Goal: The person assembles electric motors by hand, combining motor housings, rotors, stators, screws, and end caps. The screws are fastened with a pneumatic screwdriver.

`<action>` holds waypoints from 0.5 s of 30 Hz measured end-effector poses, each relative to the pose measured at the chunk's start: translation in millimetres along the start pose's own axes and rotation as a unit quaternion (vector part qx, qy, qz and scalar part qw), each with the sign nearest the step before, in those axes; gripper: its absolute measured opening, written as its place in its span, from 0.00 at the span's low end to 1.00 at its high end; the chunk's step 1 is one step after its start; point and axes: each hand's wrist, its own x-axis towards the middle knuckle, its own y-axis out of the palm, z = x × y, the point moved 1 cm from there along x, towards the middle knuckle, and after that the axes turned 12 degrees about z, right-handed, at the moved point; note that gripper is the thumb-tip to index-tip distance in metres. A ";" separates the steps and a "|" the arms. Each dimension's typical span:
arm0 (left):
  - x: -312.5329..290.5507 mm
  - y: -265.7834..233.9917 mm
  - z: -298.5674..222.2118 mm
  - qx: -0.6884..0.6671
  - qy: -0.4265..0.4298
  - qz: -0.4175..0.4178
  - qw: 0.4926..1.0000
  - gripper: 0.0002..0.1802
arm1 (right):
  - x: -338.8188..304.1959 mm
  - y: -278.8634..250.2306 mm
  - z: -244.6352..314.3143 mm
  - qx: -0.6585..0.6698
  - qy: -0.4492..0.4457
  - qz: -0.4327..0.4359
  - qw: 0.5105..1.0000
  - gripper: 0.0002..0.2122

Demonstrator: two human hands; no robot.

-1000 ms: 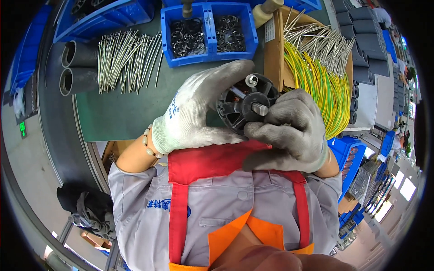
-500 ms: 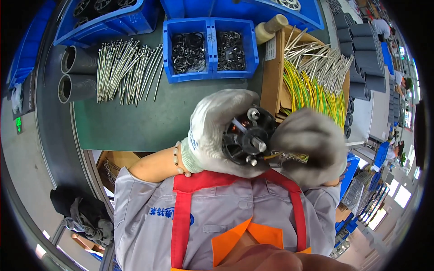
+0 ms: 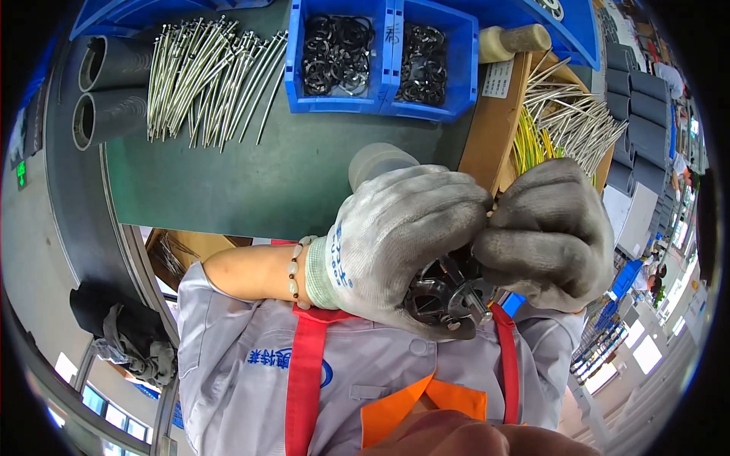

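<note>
My left hand (image 3: 411, 235), in a white and grey knit glove, is closed round a black round motor part (image 3: 435, 296) with a metal shaft (image 3: 476, 308) sticking out toward my chest. Beyond the same hand shows the end of a grey cylinder (image 3: 376, 161); whether it belongs to the motor part is hidden by the glove. Pressed against the left fingertips, my right hand (image 3: 551, 235), gloved too, is closed with curled fingers beside the motor part. What those fingers pinch is covered.
Two blue bins (image 3: 384, 57) of small black rings stand at the back. Left of them lie many metal rods (image 3: 213, 83) and two grey tubes (image 3: 114, 118). At right, a cardboard box (image 3: 494, 125) holds more rods and yellow-green wires (image 3: 536, 140). A pale cylindrical container (image 3: 525, 39) stands behind it.
The motor part has tipped, and its shaft now points to the lower right. My right hand has closed in against my left fingers. The view has shifted, putting the bench items higher.
</note>
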 end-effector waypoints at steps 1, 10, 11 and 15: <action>-3.3 0.3 2.1 0.003 0.002 -0.007 1.000 0.39 | 2.1 1.3 -0.7 -0.006 0.000 0.000 1.000 0.15; 12.2 -11.7 -2.0 -0.036 -0.009 0.049 0.998 0.40 | -0.5 -7.7 9.3 -0.051 0.030 0.021 0.998 0.13; 12.4 -10.4 -2.5 -0.030 -0.004 0.052 0.998 0.40 | -0.3 -10.0 11.0 -0.071 0.030 0.037 0.996 0.14; 7.0 -13.0 0.0 -0.041 -0.002 0.037 0.998 0.38 | 6.2 -9.7 8.6 -0.063 0.036 0.031 0.997 0.13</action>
